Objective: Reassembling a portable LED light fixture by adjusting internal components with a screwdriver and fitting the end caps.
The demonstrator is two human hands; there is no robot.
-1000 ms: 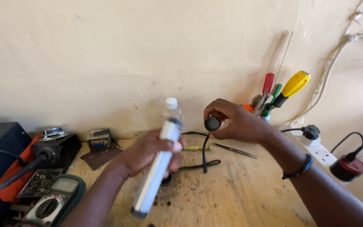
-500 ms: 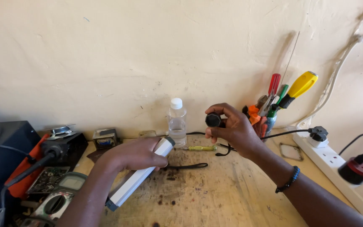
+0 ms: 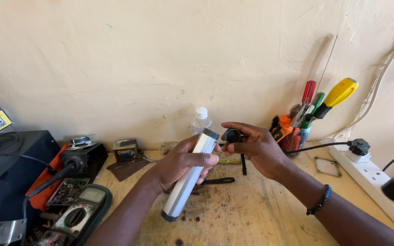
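My left hand [image 3: 178,164] grips a long white tube-shaped lamp [image 3: 189,176] around its upper half, tilted with its dark-rimmed top end toward the wall. My right hand [image 3: 258,148] pinches a small black round cap [image 3: 232,135] between thumb and fingers, just right of the lamp's top end and a little apart from it. A dark bead bracelet [image 3: 319,200] circles my right wrist. A clear plastic bottle [image 3: 201,119] with a white cap stands behind the lamp against the wall.
A multimeter [image 3: 76,216] and a circuit board [image 3: 67,191] lie at the left by a black box [image 3: 5,173]. Screwdrivers and pliers [image 3: 313,111] stand in a holder at the right. A white power strip [image 3: 375,177] with plugs runs along the right edge.
My left hand has raised the lamp's top end toward the cap. My right hand has turned the cap and brought it close to the lamp's top.
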